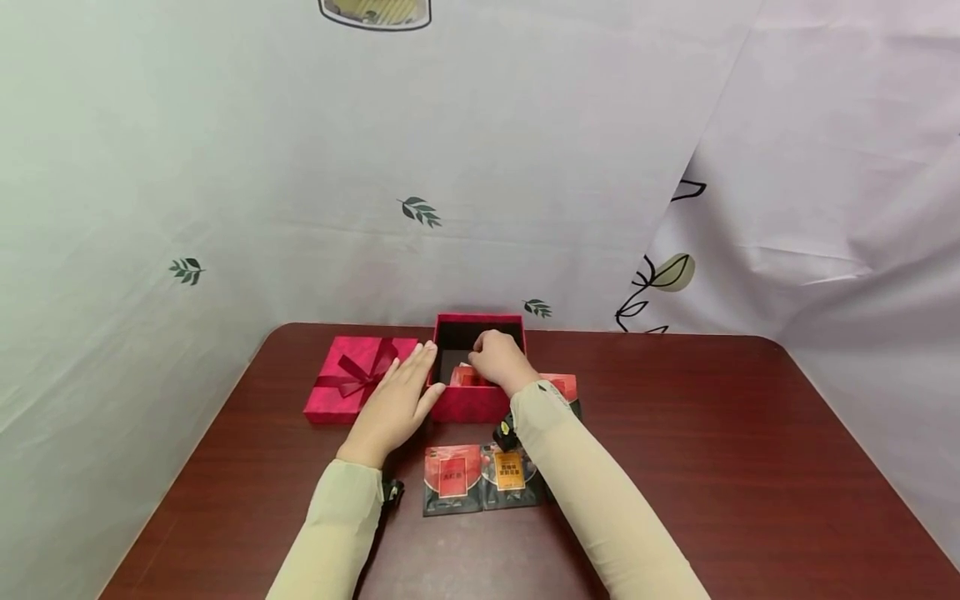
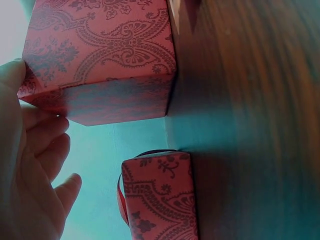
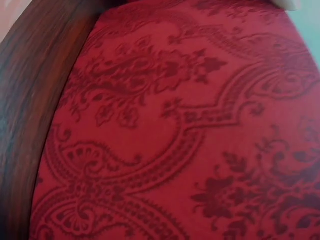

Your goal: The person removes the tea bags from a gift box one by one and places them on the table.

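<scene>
A red patterned box (image 1: 471, 406) stands with its top off at the back of the table, its inside dark. My right hand (image 1: 501, 360) reaches into it with bent fingers, close over a red packet (image 1: 467, 377) near the front wall. Its fingertips are partly hidden, and I cannot tell if they pinch the packet. My left hand (image 1: 397, 402) has its fingers extended, with the thumb right at the box's near left corner; the left wrist view shows the patterned box side (image 2: 110, 45) beside this hand. The right wrist view is filled by the box's red wall (image 3: 165, 120).
A red lid (image 1: 337, 403) with a ribbon bow lies left of the box, partly behind my left hand. In front lie a red-and-black packet (image 1: 453, 479) and a black packet with an orange label (image 1: 509, 473). Another red packet (image 1: 564, 385) shows behind the right sleeve.
</scene>
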Available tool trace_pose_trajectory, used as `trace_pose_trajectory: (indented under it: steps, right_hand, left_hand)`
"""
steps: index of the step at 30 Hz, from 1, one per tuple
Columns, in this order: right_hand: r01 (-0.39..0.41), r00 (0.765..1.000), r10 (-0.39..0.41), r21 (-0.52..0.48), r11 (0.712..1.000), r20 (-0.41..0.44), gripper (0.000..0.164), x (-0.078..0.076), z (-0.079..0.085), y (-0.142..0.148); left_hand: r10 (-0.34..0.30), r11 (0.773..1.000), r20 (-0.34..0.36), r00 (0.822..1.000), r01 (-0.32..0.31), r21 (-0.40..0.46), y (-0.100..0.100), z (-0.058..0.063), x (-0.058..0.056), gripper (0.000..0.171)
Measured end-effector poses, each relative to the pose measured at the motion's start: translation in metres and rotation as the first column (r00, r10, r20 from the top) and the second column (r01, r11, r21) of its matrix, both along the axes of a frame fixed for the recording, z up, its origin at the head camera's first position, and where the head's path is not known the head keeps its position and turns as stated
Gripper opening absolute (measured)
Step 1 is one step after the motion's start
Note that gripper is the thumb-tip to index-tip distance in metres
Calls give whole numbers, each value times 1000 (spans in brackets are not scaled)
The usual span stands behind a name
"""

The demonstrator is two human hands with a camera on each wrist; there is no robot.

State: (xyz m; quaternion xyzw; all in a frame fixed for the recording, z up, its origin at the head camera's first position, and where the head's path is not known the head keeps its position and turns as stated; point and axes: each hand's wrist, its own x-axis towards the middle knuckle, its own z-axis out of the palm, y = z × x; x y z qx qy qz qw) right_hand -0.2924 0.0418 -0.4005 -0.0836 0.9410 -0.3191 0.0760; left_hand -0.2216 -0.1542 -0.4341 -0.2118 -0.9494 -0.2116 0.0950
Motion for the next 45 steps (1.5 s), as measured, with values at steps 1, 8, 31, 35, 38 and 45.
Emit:
trace_pose_trajectory:
  steps: [1, 8, 31, 35, 38, 45]
  right_hand:
    - [-5, 1000, 5, 16, 1000, 6, 25, -1, -1, 0]
    - [-86, 995, 79, 125, 988, 60, 19, -1, -4, -2]
    - [-137, 988, 120, 182, 974, 100, 20, -2, -5, -2]
    - [-136, 988, 120, 191, 972, 94, 23, -3, -5, -1]
    - [-129, 991, 116, 199, 971, 71, 23, -4, -5, -2]
    - [-93, 995, 96, 155, 983, -7, 14, -6, -7, -2]
  left_hand:
    - [-1, 1000, -5, 1000, 1, -1, 0, 0, 0, 70]
    - [-2, 1000, -17, 1000, 2, 5, 0, -2, 1, 70]
    - [-4, 1000, -6, 1000, 4, 4, 0, -2, 0, 70]
    - [-4, 1000, -8, 1000, 4, 1, 1, -1, 0, 70]
    - [-1, 1000, -12, 1000, 0, -4, 1, -1, -1, 69]
    - [6, 1000, -6, 1000, -6, -1, 1, -1, -1, 69]
